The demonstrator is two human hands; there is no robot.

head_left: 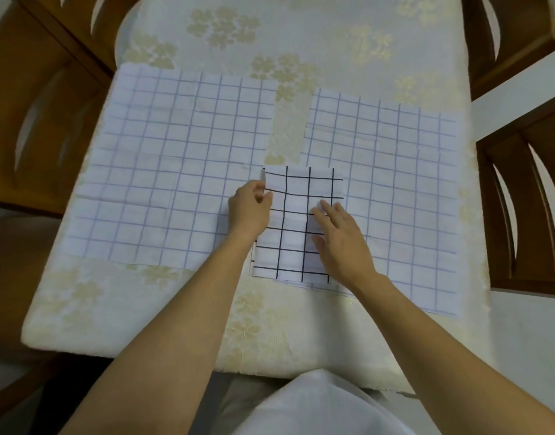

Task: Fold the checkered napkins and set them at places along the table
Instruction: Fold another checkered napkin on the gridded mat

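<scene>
Head view: a folded black-checked napkin (pixel 301 224) lies at the near middle of the counter (pixel 144 309), overlapping two unfolded pale-blue checked napkins, one left (pixel 169 164), one right (pixel 395 189). The left hand (pixel 249 208) has its grip pinched on the folded napkin's far left edge, likely squaring the layers; the right hand (pixel 339 237) presses flat on top, fingers apart, gripping nothing, probably setting the crease. Wooden chairs (pixel 521 183) flank the counter; nothing blocks the hands

folded napkin (pixel 298 221) btwn 2 flat napkins, both hands on it
</scene>
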